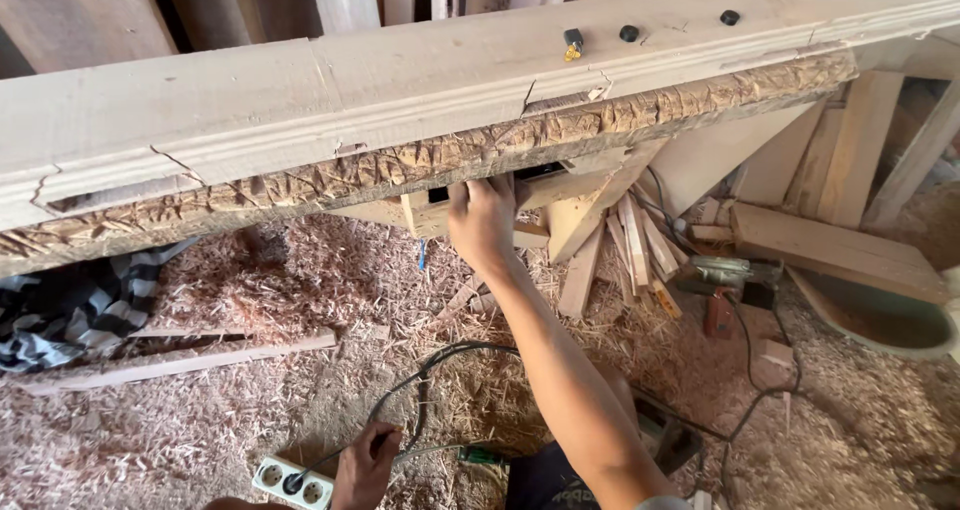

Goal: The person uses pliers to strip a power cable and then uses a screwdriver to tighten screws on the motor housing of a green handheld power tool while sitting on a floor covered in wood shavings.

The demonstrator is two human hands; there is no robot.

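Down low, left hand (365, 462) grips a black plug (293, 483) at the white power strip (292, 482); right hand (482, 220), fingers loosely spread, presses against the carved beam's (420, 160) underside.

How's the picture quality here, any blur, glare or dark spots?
Head view: soft, even daylight, no glare; the carved beam and wood shavings look sharp; the beam bows slightly from wide-angle distortion; the right hand reaches into shadow under it; the left hand is slightly soft.
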